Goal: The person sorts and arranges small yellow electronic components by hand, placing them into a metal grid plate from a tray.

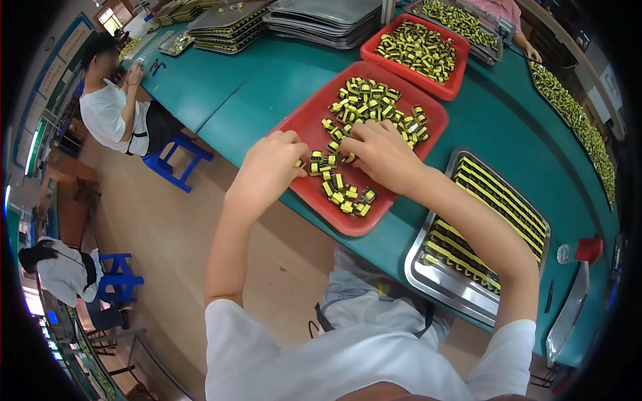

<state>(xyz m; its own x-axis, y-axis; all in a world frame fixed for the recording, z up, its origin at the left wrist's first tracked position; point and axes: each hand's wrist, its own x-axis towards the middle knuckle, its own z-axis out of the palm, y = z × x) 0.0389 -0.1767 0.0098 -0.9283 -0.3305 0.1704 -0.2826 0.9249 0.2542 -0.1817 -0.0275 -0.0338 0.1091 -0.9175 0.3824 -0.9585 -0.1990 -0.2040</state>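
A shallow red tray [284, 127] in front of me holds a loose pile of small yellow-and-black transformers [364, 100], with a smaller cluster at its near end. My left hand [266, 168] is over the tray's left edge, fingers curled and closed. A bit of a yellow transformer [300, 163] shows between its thumb and fingertips. Over the middle of the tray, my right hand [384, 157] reaches down among the parts with bent, closed fingers. Its fingertips are partly hidden, so what they grip is unclear. To the right, a metal tray [418, 271] carries transformers in straight rows, partly under my right forearm.
Behind stands a second red bin [461, 80] full of transformers. Stacked metal trays [321, 27] are at the back. More transformers lie along the right edge [575, 120], near another person's hand [531, 53]. A seated co-worker [114, 107] is at the left.
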